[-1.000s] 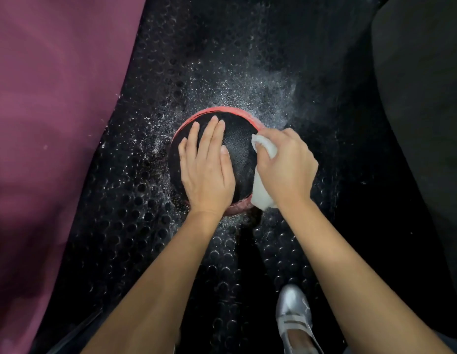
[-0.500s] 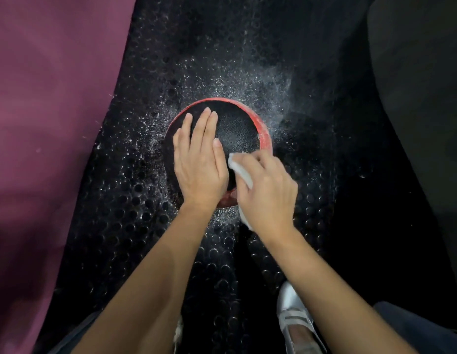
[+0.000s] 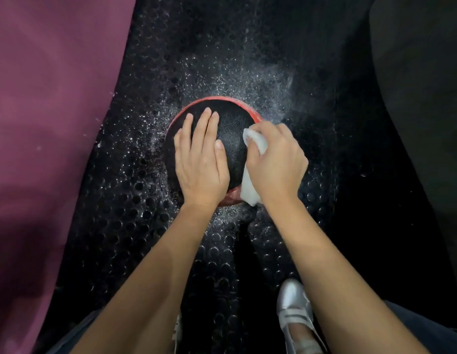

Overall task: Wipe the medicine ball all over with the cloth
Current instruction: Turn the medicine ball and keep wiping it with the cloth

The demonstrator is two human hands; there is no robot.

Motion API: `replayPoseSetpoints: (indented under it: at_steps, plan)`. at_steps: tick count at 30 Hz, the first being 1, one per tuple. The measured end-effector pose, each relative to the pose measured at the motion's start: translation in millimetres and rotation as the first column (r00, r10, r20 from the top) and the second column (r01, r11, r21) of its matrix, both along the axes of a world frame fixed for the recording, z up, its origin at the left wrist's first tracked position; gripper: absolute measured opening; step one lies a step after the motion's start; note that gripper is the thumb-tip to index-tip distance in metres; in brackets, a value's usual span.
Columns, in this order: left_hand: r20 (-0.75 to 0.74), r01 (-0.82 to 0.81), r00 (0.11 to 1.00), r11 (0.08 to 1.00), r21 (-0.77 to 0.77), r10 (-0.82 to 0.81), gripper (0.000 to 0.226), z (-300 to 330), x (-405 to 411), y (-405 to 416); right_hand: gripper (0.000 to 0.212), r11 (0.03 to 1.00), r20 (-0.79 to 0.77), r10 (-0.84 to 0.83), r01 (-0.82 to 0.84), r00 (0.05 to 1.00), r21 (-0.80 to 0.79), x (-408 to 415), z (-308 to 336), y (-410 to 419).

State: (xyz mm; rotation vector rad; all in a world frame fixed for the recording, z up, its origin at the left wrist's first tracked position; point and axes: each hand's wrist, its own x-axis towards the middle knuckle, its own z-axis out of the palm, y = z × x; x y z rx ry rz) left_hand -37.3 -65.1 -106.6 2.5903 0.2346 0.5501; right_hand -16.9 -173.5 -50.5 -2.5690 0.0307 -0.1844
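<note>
The round black medicine ball with a red band sits on the black studded rubber floor mat, near the mat's middle. The left hand lies flat on the ball's top left, fingers straight and together, pressing down and holding nothing. The right hand covers the ball's right side, fingers curled round a crumpled white cloth. The cloth touches the ball's right face and hangs down past the red band at the near edge. Both hands hide most of the ball's near half.

White specks lie scattered over the mat round the ball, densest on the far and left sides. A maroon padded surface runs along the mat's left edge. A dark grey surface borders the mat's far right corner. A silver strapped shoe stands on the mat at its near edge, under the right forearm and well apart from the ball
</note>
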Motion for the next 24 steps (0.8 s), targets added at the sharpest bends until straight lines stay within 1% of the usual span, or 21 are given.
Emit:
replayPoseSetpoints:
  at_steps: [5,7,9,11,12,14,16,17,19,21,24]
  plan:
    - [-0.001,-0.034,0.999,0.998,-0.044,0.034,0.049,1.9,0.1,0.2,0.015,0.998,0.025,0.052,-0.053,0.998,0.032,-41.8,-1.2,1.9]
    - [0.008,-0.005,1.0,1.0,-0.031,0.005,0.049,0.3,-4.8,1.8,0.014,0.999,0.029,0.029,-0.03,0.999,0.027,-33.7,-0.3,-1.6]
    - [0.008,0.012,1.0,1.0,-0.006,-0.012,0.05,-1.6,-7.1,1.9,0.016,1.0,-0.053,-0.005,0.004,0.999,-0.011,-7.3,1.2,-5.7]
    - [0.005,-0.021,1.0,1.0,-0.009,0.021,0.05,-1.5,-4.6,-1.1,0.019,0.999,-0.118,-0.007,0.001,0.993,-0.043,8.3,0.9,-8.7]
    - [0.003,-0.037,0.999,0.999,-0.02,0.037,0.049,-0.6,-2.1,-3.5,0.019,1.0,-0.122,-0.014,0.011,0.992,-0.028,5.0,0.6,-9.0]
    - [-0.003,-0.051,0.999,0.998,-0.036,0.051,0.049,1.5,0.6,-6.1,0.016,0.999,-0.076,-0.033,0.036,0.997,0.036,-16.8,-1.7,-7.3]
    - [0.001,-0.034,0.999,0.999,-0.031,0.034,0.049,1.6,-0.8,-4.6,0.013,0.995,-0.052,-0.032,0.037,0.998,0.093,-38.6,1.4,-5.4]
    - [0.005,-0.02,1.0,1.0,-0.022,0.021,0.049,0.9,-2.0,-3.2,0.013,0.995,-0.067,-0.041,0.047,0.997,0.092,-36.5,2.1,-6.8]
    - [0.006,-0.004,1.0,1.0,-0.006,0.004,0.049,-1.0,-4.1,-1.7,0.015,0.995,-0.133,-0.091,0.097,0.987,0.039,-9.3,0.6,-10.9]
    - [0.004,-0.009,1.0,1.0,0.006,0.009,0.05,-0.9,-5.8,-3.8,0.016,0.997,-0.213,-0.082,0.08,0.974,-0.015,19.9,2.6,-14.5]
    - [-0.006,-0.019,1.0,1.0,-0.001,0.019,0.05,1.2,-1.6,-6.2,0.015,0.996,-0.234,-0.075,0.082,0.969,0.022,22.3,1.0,-16.9]
